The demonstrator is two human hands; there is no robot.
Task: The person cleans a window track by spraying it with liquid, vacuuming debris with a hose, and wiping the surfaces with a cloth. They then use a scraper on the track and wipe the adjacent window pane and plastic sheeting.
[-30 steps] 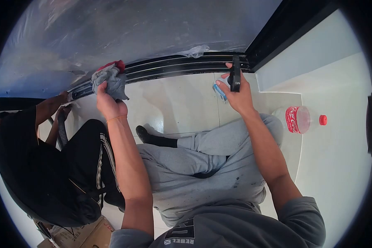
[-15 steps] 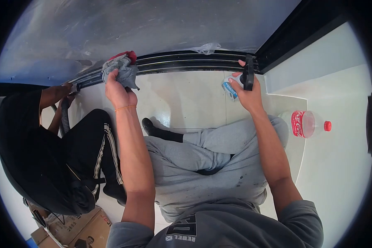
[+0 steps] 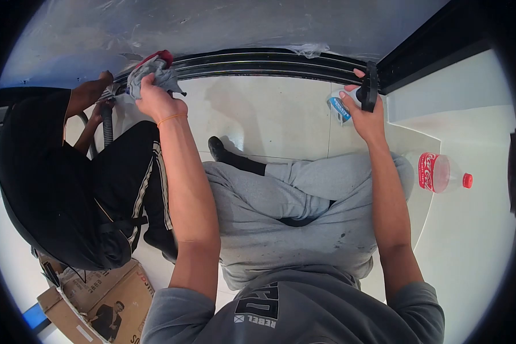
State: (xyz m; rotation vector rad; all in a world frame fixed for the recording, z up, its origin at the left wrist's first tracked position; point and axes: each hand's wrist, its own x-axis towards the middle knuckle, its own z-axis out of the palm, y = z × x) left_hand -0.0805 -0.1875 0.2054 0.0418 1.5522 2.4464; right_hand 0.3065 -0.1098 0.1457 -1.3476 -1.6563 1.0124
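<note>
**Rag bunched at the door track, spray bottle held at its right end**

At the far left a cardboard box (image 3: 97,298) is seen on the floor. A co-worker in black is crouched above it, with one hand (image 3: 94,92) and a ribbed hose (image 3: 106,123) brought to the left end of the door track (image 3: 258,60). Just right of these, a grey and red rag (image 3: 149,71) is bunched in the left hand (image 3: 157,103). The grip is closed tight on it, apparently so that a firm wad rather than a loose flap is set against the rails. Little room is left on that side by the co-worker's hand and hose.

Bare floor tiles (image 3: 269,114) and the person's folded legs are seen between the two arms. Near the right end of the track a spray bottle (image 3: 341,108) is held in the right hand (image 3: 368,120). The grip is wrapped about its neck, with fingers at the black trigger, so it seems to be kept ready for use. Farther right, a cola bottle (image 3: 438,172) is laid on its side, well apart from both hands.
</note>
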